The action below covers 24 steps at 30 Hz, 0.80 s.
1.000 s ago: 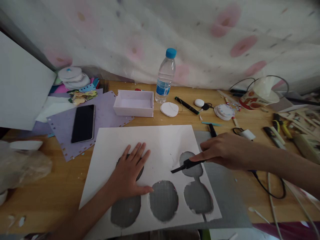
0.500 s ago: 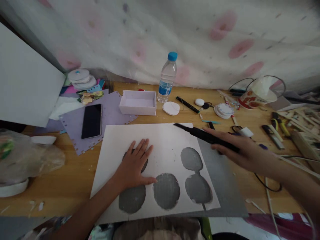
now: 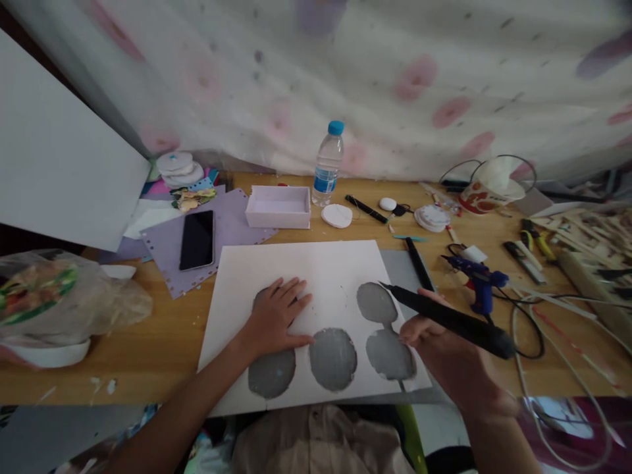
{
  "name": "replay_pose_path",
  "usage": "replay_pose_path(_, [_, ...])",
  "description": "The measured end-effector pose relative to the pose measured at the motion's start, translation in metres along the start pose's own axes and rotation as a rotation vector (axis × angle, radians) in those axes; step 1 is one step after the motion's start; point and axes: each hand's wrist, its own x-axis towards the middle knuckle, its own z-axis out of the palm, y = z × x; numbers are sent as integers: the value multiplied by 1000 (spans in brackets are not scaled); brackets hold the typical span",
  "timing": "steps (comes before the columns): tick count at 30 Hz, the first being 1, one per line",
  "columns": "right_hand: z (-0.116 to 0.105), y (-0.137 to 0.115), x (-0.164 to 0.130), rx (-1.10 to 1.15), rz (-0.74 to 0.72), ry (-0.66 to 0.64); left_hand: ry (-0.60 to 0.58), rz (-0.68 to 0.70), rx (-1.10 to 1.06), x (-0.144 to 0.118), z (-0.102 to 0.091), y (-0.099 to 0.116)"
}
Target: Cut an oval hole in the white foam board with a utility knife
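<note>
A white foam board (image 3: 336, 263) with several rough round holes lies before me on a grey mat (image 3: 395, 263). My left hand (image 3: 276, 319) rests on its left part with fingers spread, partly covering one upper hole. Gripped in my right hand (image 3: 451, 362) is a black craft knife (image 3: 444, 316), its thin tip pointing left. That tip is at the upper right hole (image 3: 376, 301); whether it touches the board I cannot tell. A second black pen-shaped tool (image 3: 419, 263) lies just beyond the right hand.
Behind the board stand a white box (image 3: 278, 207) and a water bottle (image 3: 328, 164). A phone (image 3: 197, 240) lies on purple paper at left, near a plastic bag (image 3: 113, 296). At right are a blue glue gun (image 3: 478, 283), cables, a cutter (image 3: 526, 262) and wood sticks.
My right hand has come down and nearer, bringing the knife tip from the board's top edge to the upper right hole. The left hand stays flat on the board. The view has shifted slightly.
</note>
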Motion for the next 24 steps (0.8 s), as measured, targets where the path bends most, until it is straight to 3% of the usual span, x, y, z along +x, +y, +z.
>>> replay_pose_path(5, [10, 8, -10, -373, 4, 199, -8, -70, 2, 4, 1, 9])
replay_pose_path(8, [19, 14, -5, -347, -58, 205, -16, -100, 2, 4, 4, 14])
replay_pose_path(11, [23, 20, 8, -262, -117, 127, -23, -113, -9, 5, 3, 15])
replay_pose_path(17, [27, 34, 28, -252, -61, 120, -18, -147, -57, 25, -18, -2])
replay_pose_path(20, [27, 40, 27, -425, -69, 250, -20, -150, -67, 41, -23, -15])
replay_pose_path(24, [23, 50, 20, -533, -71, 415, -115, -120, -40, 54, -13, -23])
